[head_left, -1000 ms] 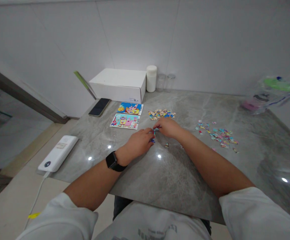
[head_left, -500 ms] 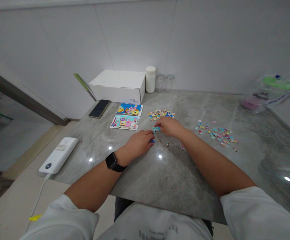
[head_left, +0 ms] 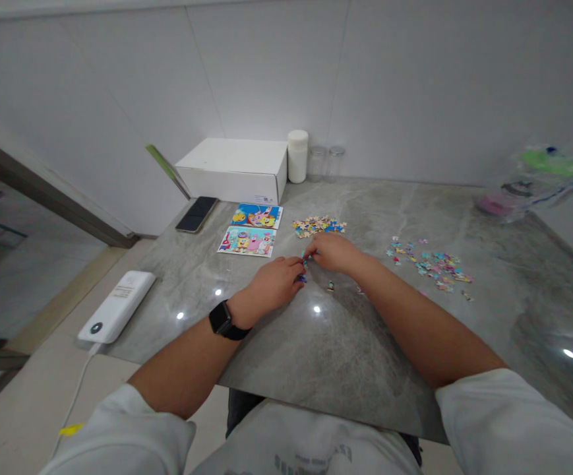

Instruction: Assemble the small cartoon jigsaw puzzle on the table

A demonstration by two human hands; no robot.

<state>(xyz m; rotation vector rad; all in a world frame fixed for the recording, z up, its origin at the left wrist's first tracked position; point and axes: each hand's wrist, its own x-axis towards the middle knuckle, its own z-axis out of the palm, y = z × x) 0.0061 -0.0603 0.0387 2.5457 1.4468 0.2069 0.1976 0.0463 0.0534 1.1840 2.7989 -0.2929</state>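
Observation:
Several small blue puzzle pieces [head_left: 302,278] lie on the grey table between my two hands, partly covered by the fingers. My left hand [head_left: 277,282] rests on the table with its fingers closed against their left side. From the right, my right hand [head_left: 333,252] pinches at the upper end of these pieces, its fingertips close to my left fingers. A loose puzzle piece [head_left: 330,285] sits just below my right hand. Behind that hand is a pile of yellow and blue puzzle pieces [head_left: 318,226]. Two cartoon picture cards [head_left: 247,241] lie to the left.
More scattered puzzle pieces [head_left: 437,267] are on the right. Along the back stand a white box [head_left: 231,171], a white bottle [head_left: 297,157] and two clear glasses [head_left: 334,165]. A phone [head_left: 197,215] and a white power bank [head_left: 117,307] with a cable are left; a plastic bag [head_left: 538,181] is far right.
My right hand has shifted slightly left, its fingertips now covering more of the light blue piece by my left fingers. My left hand has stayed nearly still.

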